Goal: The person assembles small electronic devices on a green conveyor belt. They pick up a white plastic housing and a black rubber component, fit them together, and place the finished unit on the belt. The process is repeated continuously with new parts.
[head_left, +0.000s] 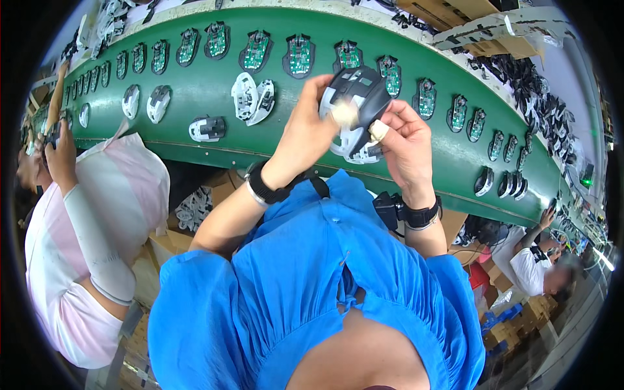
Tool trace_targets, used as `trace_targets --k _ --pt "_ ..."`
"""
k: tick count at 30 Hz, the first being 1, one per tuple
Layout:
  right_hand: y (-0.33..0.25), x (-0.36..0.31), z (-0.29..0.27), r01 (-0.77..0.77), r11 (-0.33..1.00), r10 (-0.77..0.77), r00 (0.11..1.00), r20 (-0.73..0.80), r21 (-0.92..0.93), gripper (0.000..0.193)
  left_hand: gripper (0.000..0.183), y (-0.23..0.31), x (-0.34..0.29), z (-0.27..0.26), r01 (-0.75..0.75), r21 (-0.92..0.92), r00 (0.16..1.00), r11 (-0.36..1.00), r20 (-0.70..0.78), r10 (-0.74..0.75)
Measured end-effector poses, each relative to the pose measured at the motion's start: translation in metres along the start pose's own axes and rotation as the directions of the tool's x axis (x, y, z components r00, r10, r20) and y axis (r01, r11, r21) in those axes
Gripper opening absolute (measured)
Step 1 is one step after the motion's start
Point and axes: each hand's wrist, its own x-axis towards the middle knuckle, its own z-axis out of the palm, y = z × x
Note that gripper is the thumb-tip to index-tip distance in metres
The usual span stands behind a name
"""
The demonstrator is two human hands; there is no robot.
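My left hand grips a computer mouse with a black and pale grey shell, tilted above the green belt. Curled against the lower right edge of that mouse are the thumb and fingers of my right hand. Both thumbs wear cream finger covers; the left thumb is slightly blurred. Under the mouse, partly hidden by it and my hands, lie white and grey shell parts. Left of my hands, white mouse shell pieces rest on the belt, with a grey and white mouse shell nearer its front edge.
The green belt curves across in front of me. Along its far side runs a row of mouse bases with green circuit boards. More shells sit right. Co-workers are at left and far right. Black parts lie beyond.
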Motion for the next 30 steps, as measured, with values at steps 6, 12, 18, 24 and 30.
trace_targets --k 6,12,18,24,30 --pt "-0.002 -0.007 0.008 0.153 0.987 -0.152 0.988 0.032 -0.04 0.028 0.086 0.005 -0.018 -0.008 0.072 -0.285 0.985 0.956 0.171 -0.024" --pt "0.005 -0.007 -0.003 -0.035 0.994 0.041 0.997 0.058 -0.1 0.04 0.073 -0.002 -0.016 -0.018 -0.045 -0.053 0.992 0.998 0.112 0.051" --pt "-0.034 -0.019 0.008 -0.048 0.995 0.075 0.934 0.348 -0.084 0.083 0.08 0.01 -0.043 -0.029 -0.073 -0.054 0.919 0.996 0.383 0.088" --pt "-0.055 -0.067 0.038 0.365 0.775 -0.091 0.872 0.481 -0.515 0.074 0.074 0.052 -0.07 -0.051 -0.371 0.016 0.836 0.928 0.441 0.327" --pt "0.002 -0.026 0.011 -0.151 0.988 0.155 0.973 0.169 -0.035 0.06 0.063 0.004 -0.051 -0.019 0.061 0.095 0.982 0.994 0.174 -0.077"
